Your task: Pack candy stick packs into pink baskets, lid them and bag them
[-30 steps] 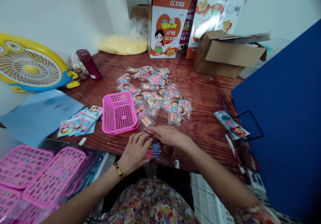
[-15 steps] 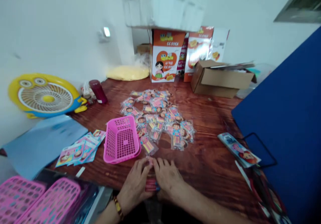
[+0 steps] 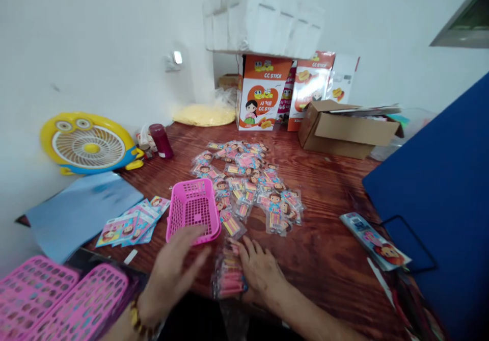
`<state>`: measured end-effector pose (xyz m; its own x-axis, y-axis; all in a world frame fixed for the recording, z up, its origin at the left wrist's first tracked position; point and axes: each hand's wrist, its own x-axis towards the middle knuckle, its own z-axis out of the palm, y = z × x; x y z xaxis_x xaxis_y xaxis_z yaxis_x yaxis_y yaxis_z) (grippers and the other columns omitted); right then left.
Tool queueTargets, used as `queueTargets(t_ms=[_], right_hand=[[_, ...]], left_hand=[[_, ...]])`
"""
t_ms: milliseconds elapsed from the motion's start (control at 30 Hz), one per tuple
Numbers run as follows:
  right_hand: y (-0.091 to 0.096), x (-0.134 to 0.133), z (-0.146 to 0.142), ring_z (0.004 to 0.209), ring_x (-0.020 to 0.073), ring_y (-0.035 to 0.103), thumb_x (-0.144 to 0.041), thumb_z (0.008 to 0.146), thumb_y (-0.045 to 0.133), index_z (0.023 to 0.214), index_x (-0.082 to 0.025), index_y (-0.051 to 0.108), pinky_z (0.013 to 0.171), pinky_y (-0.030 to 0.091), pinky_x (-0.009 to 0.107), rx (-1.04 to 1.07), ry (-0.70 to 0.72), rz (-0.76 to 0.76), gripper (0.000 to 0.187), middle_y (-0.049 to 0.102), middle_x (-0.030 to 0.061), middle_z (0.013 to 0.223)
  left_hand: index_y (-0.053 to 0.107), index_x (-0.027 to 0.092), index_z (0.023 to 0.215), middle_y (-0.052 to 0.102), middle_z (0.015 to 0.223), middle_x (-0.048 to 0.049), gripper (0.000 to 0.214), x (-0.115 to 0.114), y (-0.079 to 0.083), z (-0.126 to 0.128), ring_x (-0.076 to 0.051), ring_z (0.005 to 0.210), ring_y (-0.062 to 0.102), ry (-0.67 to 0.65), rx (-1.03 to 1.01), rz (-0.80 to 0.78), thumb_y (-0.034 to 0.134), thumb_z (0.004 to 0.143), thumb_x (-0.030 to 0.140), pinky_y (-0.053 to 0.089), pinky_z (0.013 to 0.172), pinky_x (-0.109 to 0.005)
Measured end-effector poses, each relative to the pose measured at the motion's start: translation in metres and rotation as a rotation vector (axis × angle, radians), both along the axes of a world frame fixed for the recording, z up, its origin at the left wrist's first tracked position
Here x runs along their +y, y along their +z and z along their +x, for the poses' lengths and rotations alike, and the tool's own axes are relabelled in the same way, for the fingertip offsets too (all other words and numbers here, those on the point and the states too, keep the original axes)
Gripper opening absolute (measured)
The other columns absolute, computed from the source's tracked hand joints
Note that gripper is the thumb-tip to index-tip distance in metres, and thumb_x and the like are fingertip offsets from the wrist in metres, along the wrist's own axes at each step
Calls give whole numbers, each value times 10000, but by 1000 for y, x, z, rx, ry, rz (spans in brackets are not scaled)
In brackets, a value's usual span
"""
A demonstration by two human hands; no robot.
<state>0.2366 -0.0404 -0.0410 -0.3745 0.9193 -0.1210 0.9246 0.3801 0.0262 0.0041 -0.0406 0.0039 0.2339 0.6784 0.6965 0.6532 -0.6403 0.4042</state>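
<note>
My right hand (image 3: 263, 269) is at the table's front edge, curled against the right side of a stack of small clear packets (image 3: 229, 274) with pink and yellow sticks inside. Its thumb is mostly hidden. My left hand (image 3: 171, 264), slightly blurred, is off the stack with fingers apart, at the near side of a pink plastic basket (image 3: 193, 183). Its fingertips overlap the basket's near rim in view; whether they touch it I cannot tell. Beyond the stack, many similar packets (image 3: 248, 178) printed with a cartoon child lie in a loose pile.
Printed cards (image 3: 130, 224) lie left of the basket near a blue sheet (image 3: 84, 208) and a yellow fan (image 3: 91, 145). More pink baskets (image 3: 95, 300) are at lower left. An open carton (image 3: 344, 132) stands at the back right, a blue panel (image 3: 431, 178) at right.
My left hand has left the stack and moved left toward the pink basket, its fingers spreading. My right hand stays at the stack, now more exposed. The view has shifted slightly.
</note>
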Motion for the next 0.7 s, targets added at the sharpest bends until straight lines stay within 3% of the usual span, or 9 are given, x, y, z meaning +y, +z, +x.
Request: queueTargets(t_ms=[100,233,433,600,700], right_hand=[[9,-1,1,1128,366,565,-317,615,771,1398,-147,411,896,495,501,16,12,-39,879,531,214,1339],[12,4,2,987,308,608,-318,646,742,1339,-146,464,821,505,421,49,5,-36,766,615,151,1146],[12,0,17,1070,290,600,-274,648,714,1353,-170,429,848,481,380,215,-49,-83,768,596,131,1241],[9,-5,38,1083,282,629,-302,704,658,1361,-198,409,857,456,365,470,-275,-130,711,645,98,1206],[1,-2,50,1011,289,653,-348,694,691,1364,-217,407,822,459,366,566,-360,-121,740,678,74,1113]], left_hand=[[604,235,1202,677,1146,-51,327,27,7,-16,-202,1080,631,178,-300,-64,621,887,321,474,1021,-374],[562,202,1213,645,1179,-79,435,86,-6,-44,-210,1095,622,220,-686,-216,658,829,384,502,980,-391],[529,180,1267,570,1338,-130,610,174,-21,-62,-244,1239,544,224,-747,-493,739,712,322,432,1072,-422],[668,143,1092,722,1024,-103,432,188,-30,-56,-231,879,681,137,-743,-652,683,707,338,572,811,-403],[699,139,1002,725,958,-80,353,173,-40,-65,-233,870,667,219,-763,-623,628,710,325,554,850,-418]])
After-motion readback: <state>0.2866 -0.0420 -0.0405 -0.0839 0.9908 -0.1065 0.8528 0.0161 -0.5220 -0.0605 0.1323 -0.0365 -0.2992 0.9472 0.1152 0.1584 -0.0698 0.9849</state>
